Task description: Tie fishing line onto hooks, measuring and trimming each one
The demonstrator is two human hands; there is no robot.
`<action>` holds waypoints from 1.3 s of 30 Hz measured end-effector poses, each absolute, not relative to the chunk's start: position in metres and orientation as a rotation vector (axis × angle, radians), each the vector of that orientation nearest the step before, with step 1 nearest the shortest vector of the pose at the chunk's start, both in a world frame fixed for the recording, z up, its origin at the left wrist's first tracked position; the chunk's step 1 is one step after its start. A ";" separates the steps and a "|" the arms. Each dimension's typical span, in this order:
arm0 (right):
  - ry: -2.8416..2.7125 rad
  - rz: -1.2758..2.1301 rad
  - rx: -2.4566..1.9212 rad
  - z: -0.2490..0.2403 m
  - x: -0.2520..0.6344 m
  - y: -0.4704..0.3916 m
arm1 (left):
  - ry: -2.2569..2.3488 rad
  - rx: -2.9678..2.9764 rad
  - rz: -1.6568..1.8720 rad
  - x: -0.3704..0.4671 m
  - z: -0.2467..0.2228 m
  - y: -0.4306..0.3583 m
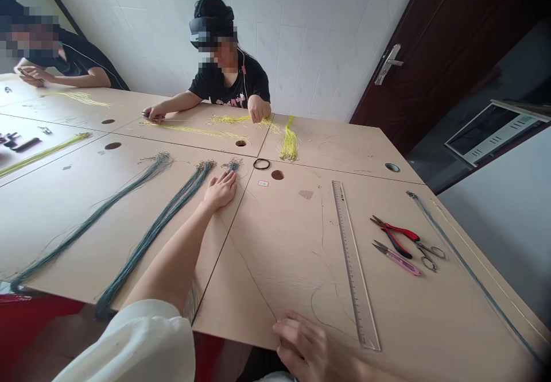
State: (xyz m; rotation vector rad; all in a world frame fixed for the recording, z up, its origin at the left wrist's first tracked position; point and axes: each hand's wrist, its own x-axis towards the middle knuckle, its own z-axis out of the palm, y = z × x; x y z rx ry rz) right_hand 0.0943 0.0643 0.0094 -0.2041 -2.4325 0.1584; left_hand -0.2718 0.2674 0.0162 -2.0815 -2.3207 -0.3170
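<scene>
White wall panels (301,3) and a dark door (400,37) stand behind the light wood-toned table (293,244), on which a single thin strand (259,288) runs diagonally between your two hands. Your left hand (221,189) lies palm down, fingers extended and close together, at the small blue-grey strand bundle (233,165); the knotted-looking head of that bundle projects just beyond your fingertips. Your right hand (307,342) is at the near table edge, fingers curled where the strand ends; whether they are clamped on it cannot be told. For good control, apply light, even pressure with the left hand, so that the bundle does not slide or splay. Hold the strand straight and low over the tabletop; slack may let it loop or snag, and a hard tug could draw other strands out of line. Mind the seam (226,238) between the panels, since a thin strand could catch in it. Maintain separation from the larger blue-grey bundle (167,212) to your left and from the clear ruler (353,261) to your right. Leave the red-handled pliers (400,231), pink thread snips (402,261) and small scissors (423,248) beyond the ruler, well apart from the strand.
</scene>
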 end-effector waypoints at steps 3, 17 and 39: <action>-2.411 0.153 -0.222 0.008 0.093 0.065 | -2.327 -2.077 -0.310 -0.272 0.016 0.268; -2.350 0.130 -0.114 0.000 0.094 0.070 | -2.324 -2.073 -0.322 -0.274 0.014 0.268; -2.353 0.366 -0.462 0.095 0.164 0.096 | -2.350 -2.093 -0.307 -0.272 0.017 0.267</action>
